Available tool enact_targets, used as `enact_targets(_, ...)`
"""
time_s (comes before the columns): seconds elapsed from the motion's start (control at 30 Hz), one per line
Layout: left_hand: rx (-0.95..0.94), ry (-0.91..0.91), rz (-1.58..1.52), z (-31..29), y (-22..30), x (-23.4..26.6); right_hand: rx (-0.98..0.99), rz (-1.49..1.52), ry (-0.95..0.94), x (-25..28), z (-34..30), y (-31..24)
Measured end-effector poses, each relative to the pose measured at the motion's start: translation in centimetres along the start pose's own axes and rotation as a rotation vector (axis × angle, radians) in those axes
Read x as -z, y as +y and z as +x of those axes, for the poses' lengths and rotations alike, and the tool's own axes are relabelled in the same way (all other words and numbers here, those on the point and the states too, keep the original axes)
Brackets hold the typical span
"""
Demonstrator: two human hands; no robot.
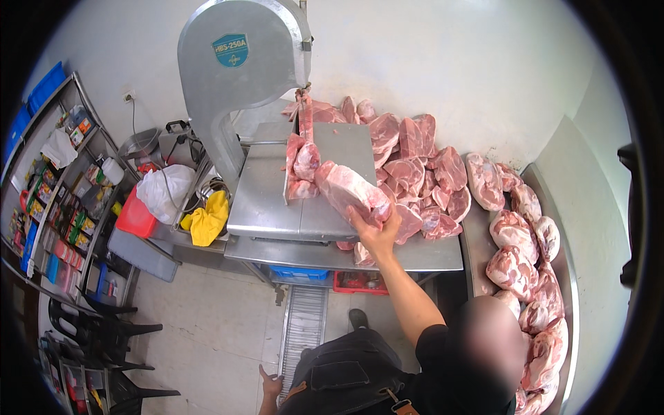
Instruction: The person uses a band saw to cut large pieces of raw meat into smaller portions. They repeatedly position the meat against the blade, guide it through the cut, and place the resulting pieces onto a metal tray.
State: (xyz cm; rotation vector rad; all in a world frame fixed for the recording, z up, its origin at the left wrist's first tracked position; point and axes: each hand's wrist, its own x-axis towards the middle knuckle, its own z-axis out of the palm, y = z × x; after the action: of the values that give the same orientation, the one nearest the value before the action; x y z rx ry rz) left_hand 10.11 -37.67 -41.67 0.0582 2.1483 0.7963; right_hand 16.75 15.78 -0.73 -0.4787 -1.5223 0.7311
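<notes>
My right hand (375,230) grips the near end of a large pork leg piece (346,191), which lies slanted on the steel table (266,214) of a bandsaw (242,62). The fingers and thumb press around its rind end. Beyond the piece's far end, a smaller meat chunk (306,162) and other scraps lie beside the blade guard. The blade itself is hard to make out. My left hand (270,382) hangs low over the floor, away from the saw, holding nothing, with thumb and fingers apart.
Sliced meat (408,173) is heaped right of the saw table. Whole pork legs (512,270) fill a steel trough along the right wall. A yellow cloth (207,218) and white bag (166,191) sit left. Shelves (62,187), black chairs (104,332) and a floor drain (304,325) are around.
</notes>
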Motion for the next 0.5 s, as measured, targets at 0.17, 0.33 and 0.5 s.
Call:
enact_targets(0.17, -0.058, -0.029, 0.06, 0.5, -0.6, -0.6, 0.012, 0.006, 0.011, -0.1, 0.5, -0.2)
enact_targets(0.33, -0.113, -0.02, 0.13, 1.8, -1.9, -0.7, 0.06, -0.042, 0.038, -0.6, 1.1, 0.5)
enact_targets(0.5, 0.011, -0.014, 0.0, 0.4, 1.2, -0.7, 0.021, -0.016, 0.027, -0.6, 1.3, 1.7)
